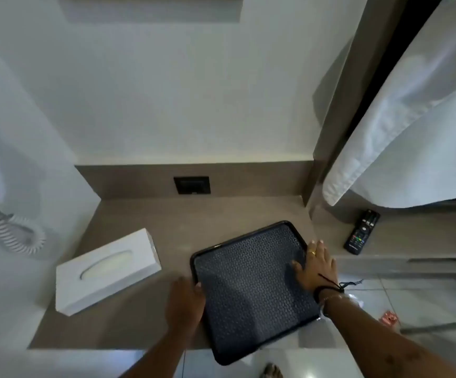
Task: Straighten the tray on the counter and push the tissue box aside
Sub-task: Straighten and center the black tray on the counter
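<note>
grey-brown counter (139,214) fills a recess between white walls, with a raised back edge of the same colour.

tray (254,290): dark, rectangular, with rounded corners and a textured inner surface. it lies on the right part of the counter, turned at an angle to the counter edges. its near corner hangs past the front edge of the counter, over the tiled floor (384,296).

left hand (186,304): placed at the left rim of the tray, fingers curled against the rim, thumb tip on the rim's top. the picture is blurred here, so it cannot be told whether the fingers grip under the edge.

right hand (316,268): laid flat on the right rim of the tray, fingers spread and pointing away from the person, thumb resting on the textured surface. a ring sits on one finger and dark cords circle the wrist.

tissue box (107,271): white, with an oval opening on top. it rests on the left part of the counter, angled, apart from the tray and from both hands.

wall socket (192,185): dark, set into the raised back edge behind the tray.

remote control (361,231): black, on a lower shelf to the right of the tray.

coiled cord (11,230): white, hanging at the left wall.

white cloth (412,132): hanging at the upper right.
</note>
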A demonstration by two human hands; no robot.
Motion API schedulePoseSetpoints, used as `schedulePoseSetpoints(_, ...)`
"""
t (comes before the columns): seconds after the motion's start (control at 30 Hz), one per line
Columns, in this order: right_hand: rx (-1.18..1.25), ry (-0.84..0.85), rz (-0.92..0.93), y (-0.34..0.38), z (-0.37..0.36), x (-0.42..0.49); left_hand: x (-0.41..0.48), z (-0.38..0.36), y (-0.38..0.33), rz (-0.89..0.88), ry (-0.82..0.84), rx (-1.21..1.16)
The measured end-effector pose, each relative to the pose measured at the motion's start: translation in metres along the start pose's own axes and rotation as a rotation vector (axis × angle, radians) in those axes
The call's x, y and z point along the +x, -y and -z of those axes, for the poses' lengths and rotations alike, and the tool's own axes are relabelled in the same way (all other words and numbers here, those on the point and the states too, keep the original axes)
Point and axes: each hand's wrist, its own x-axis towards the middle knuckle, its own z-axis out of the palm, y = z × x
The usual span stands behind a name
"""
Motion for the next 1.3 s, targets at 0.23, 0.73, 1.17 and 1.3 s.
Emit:
schedulePoseSetpoints(0.23, 0.017, 0.026, -0.216, -0.021, -0.009, 0.016, -0.013, -0.031, -0.007, 0.203, 0.124, -0.157)
schedulePoseSetpoints(0.73, 0.341, -0.009, -0.275, -0.022, -0.021, 0.023, 0.041, -0.014, -0.003, 0.162, 0.095, -0.165)
schedulePoseSetpoints(1.17, 0.408, -0.047, -0.318, 0.002, -0.039, 0.008, 0.111, 0.008, 0.003, 0.057, 0.141, -0.084)
schedulePoseSetpoints(1.3, 0.404, -0.087, -0.311, 0.01, -0.039, 0.007, 0.11, 0.007, 0.005, 0.036, 0.124, -0.092)
